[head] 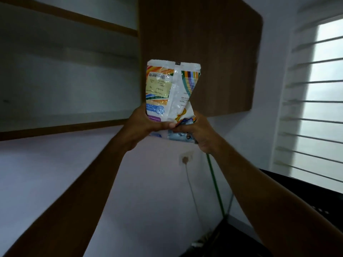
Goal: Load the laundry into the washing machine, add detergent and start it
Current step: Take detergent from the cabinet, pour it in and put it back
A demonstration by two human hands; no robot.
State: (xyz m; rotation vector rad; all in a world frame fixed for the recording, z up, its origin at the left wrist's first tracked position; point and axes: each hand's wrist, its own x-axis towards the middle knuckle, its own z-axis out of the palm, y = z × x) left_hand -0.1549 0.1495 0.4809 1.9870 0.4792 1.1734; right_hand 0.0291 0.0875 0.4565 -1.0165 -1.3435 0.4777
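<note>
Risk, main: detergent packet (171,93) is being held raised at chest height in front of the wall, printing upside down, so its opening is probably at the lower end inside the hands; if that end is loose, powder could be spilling onto the floor rather than into the machine. Whether it is sealed cannot be told.
Risk, lesser: the packet is crumpling at its lower end, and the thin film could be slipping or tearing.
Grips: left hand (141,127) is curling round the packet's lower left side; right hand (198,132) is pinching the crushed bottom corner.
Surroundings, large to small: wooden wall panel (213,43) is standing behind the packet; shelving (65,71) at left; window blind (315,99) at right; dark appliance top (297,191), likely the washing machine, at lower right under the right forearm; green pole (215,182) and cable (191,186) are hanging down the wall below the hands.
</note>
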